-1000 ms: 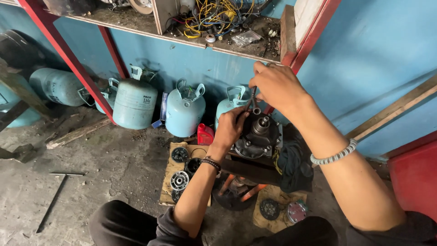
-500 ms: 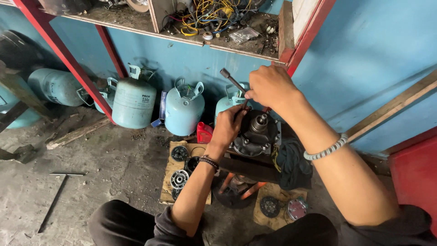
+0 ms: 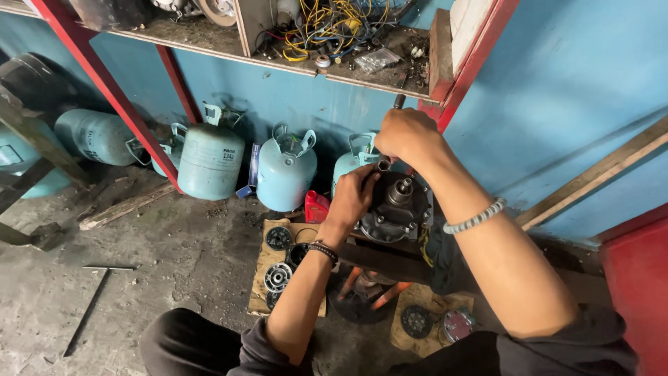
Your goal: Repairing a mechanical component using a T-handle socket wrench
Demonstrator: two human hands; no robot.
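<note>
A dark compressor body (image 3: 395, 209) stands mid-scene, shaft pointing up, long axis vertical. The right hand (image 3: 407, 136), fisted, grips a tool handle (image 3: 399, 102) at its far edge. The left hand (image 3: 355, 195) clasps its left side.

I cannot see most of the tool (image 3: 399, 102) in my right hand (image 3: 406, 134); only its dark tip sticks out above my fist. My left hand (image 3: 353, 195) covers the near side of the dark round machine part (image 3: 396, 209), so I cannot tell what its fingers press. My arms hide part of the cardboard (image 3: 268, 278) under the small discs. The shelf (image 3: 209, 49) is cut off at the top edge. The wires (image 3: 327, 24) there are too tangled to sort out.
</note>
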